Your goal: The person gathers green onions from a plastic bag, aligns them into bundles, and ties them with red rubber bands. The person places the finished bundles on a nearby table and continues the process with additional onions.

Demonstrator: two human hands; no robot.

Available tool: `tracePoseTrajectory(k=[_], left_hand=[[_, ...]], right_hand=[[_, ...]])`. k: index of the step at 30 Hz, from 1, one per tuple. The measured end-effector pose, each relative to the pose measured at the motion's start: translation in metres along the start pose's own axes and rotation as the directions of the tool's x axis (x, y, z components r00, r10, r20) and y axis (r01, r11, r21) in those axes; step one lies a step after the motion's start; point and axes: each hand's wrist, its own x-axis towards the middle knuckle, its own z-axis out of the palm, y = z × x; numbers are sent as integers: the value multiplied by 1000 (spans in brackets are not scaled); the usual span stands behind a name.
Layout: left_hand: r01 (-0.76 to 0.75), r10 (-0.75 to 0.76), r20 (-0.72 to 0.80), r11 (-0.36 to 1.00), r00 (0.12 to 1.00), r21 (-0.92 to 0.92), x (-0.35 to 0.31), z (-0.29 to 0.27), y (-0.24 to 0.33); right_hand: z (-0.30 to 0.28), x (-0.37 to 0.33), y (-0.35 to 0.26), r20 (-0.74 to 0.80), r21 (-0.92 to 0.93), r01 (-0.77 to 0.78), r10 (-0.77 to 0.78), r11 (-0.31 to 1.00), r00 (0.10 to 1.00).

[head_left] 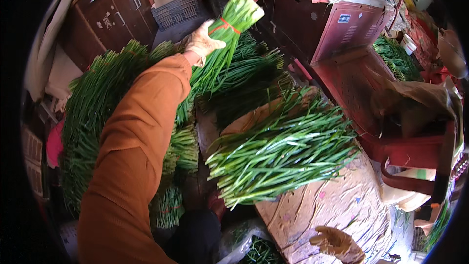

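With arm stretched out to the far left, my left hand [202, 41], in a pale glove, grips a bundle of garlic chives [237, 14]. A red band ties the bundle, its pale cut ends point up and right, and its leaves hang down. In front of me, a loose heap of garlic chives [283, 151] lies across a low table with a wrinkled pale cover [312, 210], cut ends toward the left. Close to the table's near edge is my right hand [339, 245], in a tan glove, fingers apart and slightly bent, holding nothing and apart from the heap.
Stacked chive bundles [107, 98] fill the left side, with more behind the table [244, 68]. A dark red metal frame [342, 78] stands on the right. At the back are a brown cabinet [115, 17] and a grey plastic crate [176, 13]. A clear plastic bag [244, 239] lies by my leg.
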Motion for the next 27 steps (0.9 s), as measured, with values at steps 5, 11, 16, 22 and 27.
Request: tracePoseTrajectory(k=[5, 11, 16, 22, 27], left_hand=[[112, -196, 195, 921, 961, 373, 21, 30, -1], [-15, -37, 85, 841, 996, 541, 60, 80, -11], [136, -218, 128, 874, 967, 466, 4, 134, -19], [-84, -39, 428, 961, 903, 265, -62, 123, -25], [-224, 212, 332, 975, 919, -1, -86, 84, 11]], right_hand=[[-23, 4, 19, -116, -13, -142, 139, 990, 983], [15, -15, 5, -422, -181, -277, 180, 944, 889], [15, -8, 10, -444, -171, -349, 244, 921, 862], [8, -8, 26, -380, -202, -344, 250, 917, 890], [-1, -24, 44, -295, -271, -326, 244, 906, 924]])
